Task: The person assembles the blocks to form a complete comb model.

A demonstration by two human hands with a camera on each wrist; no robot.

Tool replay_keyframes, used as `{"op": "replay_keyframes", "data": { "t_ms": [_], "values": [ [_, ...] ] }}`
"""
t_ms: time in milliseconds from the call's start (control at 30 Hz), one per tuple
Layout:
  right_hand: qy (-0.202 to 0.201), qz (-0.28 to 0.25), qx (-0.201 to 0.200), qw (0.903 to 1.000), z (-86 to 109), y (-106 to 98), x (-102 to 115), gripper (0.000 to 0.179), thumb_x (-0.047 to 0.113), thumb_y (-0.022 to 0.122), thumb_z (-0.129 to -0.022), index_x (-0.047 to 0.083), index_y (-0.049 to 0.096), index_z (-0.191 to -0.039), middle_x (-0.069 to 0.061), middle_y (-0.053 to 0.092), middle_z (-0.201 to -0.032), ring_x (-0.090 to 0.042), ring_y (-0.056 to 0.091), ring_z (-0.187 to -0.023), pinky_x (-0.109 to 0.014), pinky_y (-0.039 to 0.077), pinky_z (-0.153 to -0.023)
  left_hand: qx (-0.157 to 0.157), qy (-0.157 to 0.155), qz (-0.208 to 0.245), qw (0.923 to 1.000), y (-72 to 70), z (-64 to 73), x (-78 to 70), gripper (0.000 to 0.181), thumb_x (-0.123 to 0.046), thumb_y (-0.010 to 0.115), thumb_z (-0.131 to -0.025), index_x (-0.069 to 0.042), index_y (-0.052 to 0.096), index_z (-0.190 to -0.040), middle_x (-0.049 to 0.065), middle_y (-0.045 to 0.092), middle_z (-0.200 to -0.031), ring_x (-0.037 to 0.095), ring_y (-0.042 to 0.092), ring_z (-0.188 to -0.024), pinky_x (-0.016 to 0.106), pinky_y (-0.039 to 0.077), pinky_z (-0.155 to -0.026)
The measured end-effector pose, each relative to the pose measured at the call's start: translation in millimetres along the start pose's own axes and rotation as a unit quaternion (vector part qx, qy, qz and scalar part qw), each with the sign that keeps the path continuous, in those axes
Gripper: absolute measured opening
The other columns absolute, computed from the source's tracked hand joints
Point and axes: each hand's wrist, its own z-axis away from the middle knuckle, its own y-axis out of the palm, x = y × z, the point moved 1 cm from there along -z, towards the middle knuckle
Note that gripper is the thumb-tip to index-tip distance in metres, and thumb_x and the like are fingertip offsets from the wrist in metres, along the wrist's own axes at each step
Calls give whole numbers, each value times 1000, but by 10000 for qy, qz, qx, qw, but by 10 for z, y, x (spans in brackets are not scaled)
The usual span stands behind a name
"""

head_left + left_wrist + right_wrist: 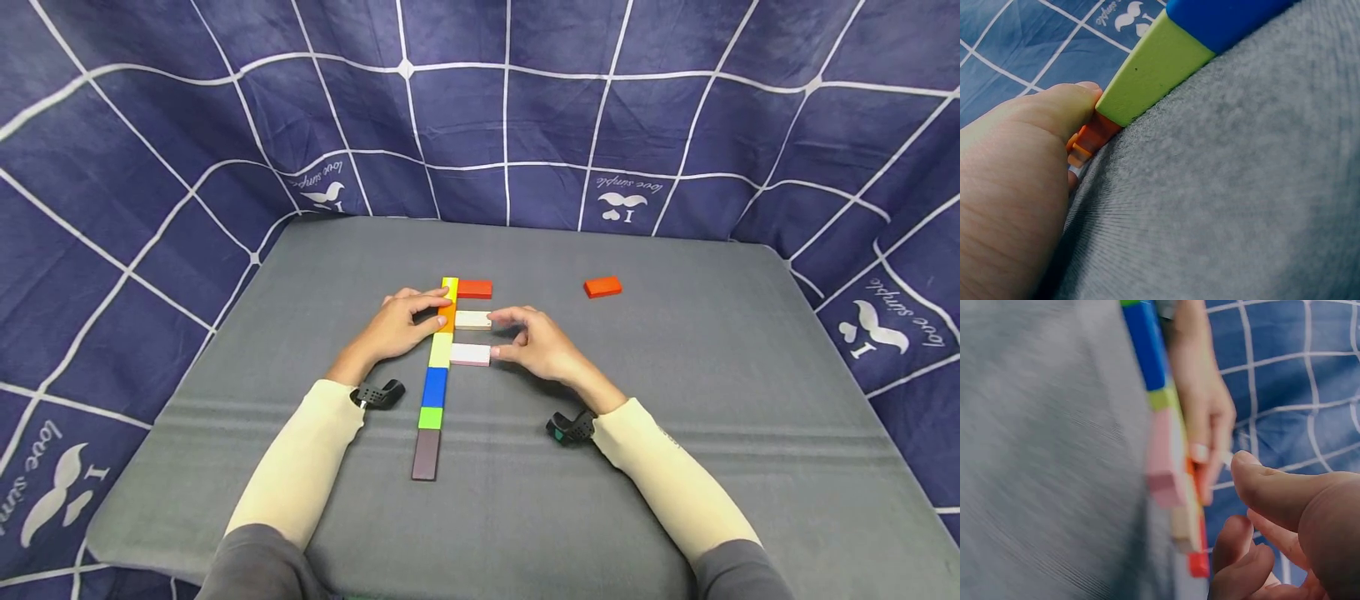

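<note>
A column of coloured blocks runs up the grey table. From the far end it goes yellow (450, 283), orange block (447, 326), pale yellow-green block (440, 350), blue block (435, 387), green block (431, 418) and dark brown block (425, 455). A red block (475, 289), a cream block (473, 320) and a pink block (470, 356) jut from its right side. My left hand (401, 323) rests its fingers on the yellow and orange blocks, thumb along the orange one's side. With thumb and index finger spread, my right hand (543, 343) is right at the outer ends of the pink and cream blocks.
One loose orange-red block (602, 287) lies farther back on the right of the grey table (712, 375). Blue cloth (555, 117) with white lines hangs behind and at both sides. Black bands (572, 427) circle both wrists.
</note>
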Motion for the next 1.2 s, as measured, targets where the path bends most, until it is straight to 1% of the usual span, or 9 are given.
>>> {"op": "replay_keyframes", "data": {
  "t_ms": [200, 367, 467, 633, 733, 800, 933, 1067, 1200],
  "values": [
    [-106, -240, -367, 9990, 34, -357, 85, 47, 17, 79, -87, 16, 65, -132, -11, 58, -134, -14, 57, -62, -23, 41, -53, 2, 51, 15, 10000, 9, -2, 17, 43, -45, 65, -96, -29, 64, -137, -18, 53, -148, 15, 50, -125, 40, 28, -99],
    [25, -559, -927, 9941, 79, -656, 122, 49, 15, 78, -88, 14, 63, -135, -10, 57, -132, -7, 53, -60, -21, 37, -52, -5, 86, 9, 10000, 23, -4, 20, 43, -45, 65, -96, -29, 64, -136, -17, 54, -148, 16, 52, -124, 42, 29, -98],
    [50, -489, -1297, 9903, 81, -831, 100, 48, 13, 78, -88, 14, 64, -134, -10, 59, -129, -4, 51, -59, -21, 36, -50, 19, 75, 7, 10000, 31, 0, 20, 43, -45, 65, -96, -29, 64, -136, -17, 54, -148, 15, 51, -124, 41, 29, -98],
    [-187, -73, -1946, 9807, -7, -1138, -63, 41, 15, 78, -88, 15, 68, -128, -8, 61, -124, -2, 50, -59, -19, 37, -50, -29, 60, 35, 10000, 30, 0, 10, 41, -42, 65, -96, -30, 64, -136, -16, 53, -149, 15, 51, -124, 41, 28, -99],
    [-253, 191, -2277, 9732, -68, -1294, -246, 38, 19, 78, -89, 16, 69, -126, -6, 60, -122, -3, 49, -60, -17, 37, -50, -62, 60, 15, 10000, 25, 0, 6, 41, -41, 66, -96, -30, 65, -136, -15, 53, -149, 16, 51, -125, 42, 28, -99],
    [-180, 322, -2400, 9701, -95, -1367, -379, 37, 20, 78, -89, 16, 70, -125, -4, 59, -120, -4, 48, -61, -17, 36, -50, -56, 65, -8, 10000, 21, -1, 11, 42, -42, 65, -97, -30, 64, -136, -15, 53, -149, 16, 51, -125, 41, 28, -99],
    [120, 470, -2308, 9718, -98, -1458, -615, 39, 21, 77, -89, 17, 68, -127, -3, 58, -123, -5, 47, -62, -19, 37, -51, -50, 95, -27, 9999, 19, -6, 9, 43, -43, 65, -96, -28, 64, -136, -15, 54, -148, 16, 51, -125, 41, 29, -99],
    [312, 605, -1998, 9775, -104, -1510, -799, 42, 19, 77, -90, 14, 66, -130, -7, 57, -126, -4, 43, -56, -21, 35, -50, -87, 100, -28, 9999, 9, -3, -1, 42, -43, 66, -96, -28, 65, -136, -16, 55, -148, 15, 52, -124, 41, 29, -97],
    [444, 848, -1641, 9818, -117, -1569, -975, 44, 17, 76, -90, 9, 64, -132, -14, 55, -127, -3, 39, -51, -21, 33, -48, -40, 80, -54, 9999, 3, 9, -8, 43, -43, 65, -96, -29, 64, -136, -16, 54, -148, 15, 51, -125, 41, 29, -97]
  ]
}}
